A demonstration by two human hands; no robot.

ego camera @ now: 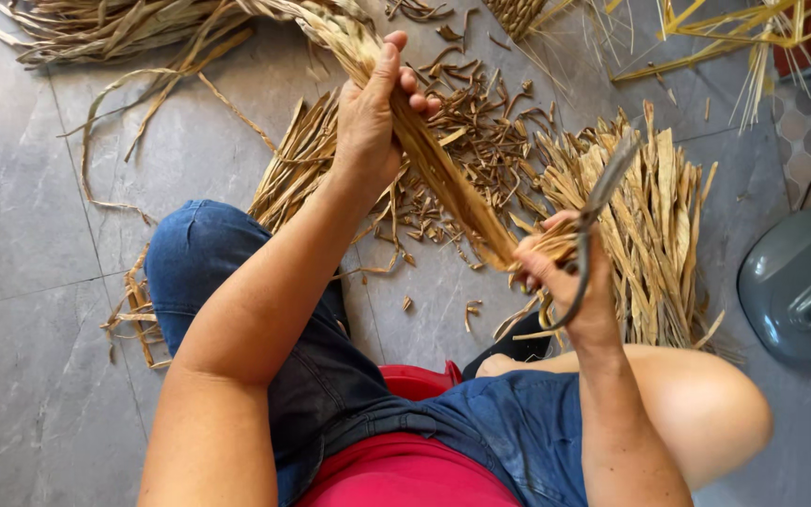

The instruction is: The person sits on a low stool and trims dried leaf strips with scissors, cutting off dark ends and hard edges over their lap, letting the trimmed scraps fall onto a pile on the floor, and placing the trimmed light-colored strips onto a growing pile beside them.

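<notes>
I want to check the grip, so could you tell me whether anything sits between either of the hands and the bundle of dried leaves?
Nothing visible: the left hand and right hand grip the leaf bundle directly. The right also holds scissors.

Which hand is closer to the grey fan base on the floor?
Right. The right hand, holding scissors, is beside the fan base; the left hand grips the straw bundle farther away.

Red top at the waist. Blue denim shorts, darker along seams and pocket edge, end above the knees. Both arms bare, no sleeves. No gloves, rings or watch on left hand or right hand.
</notes>
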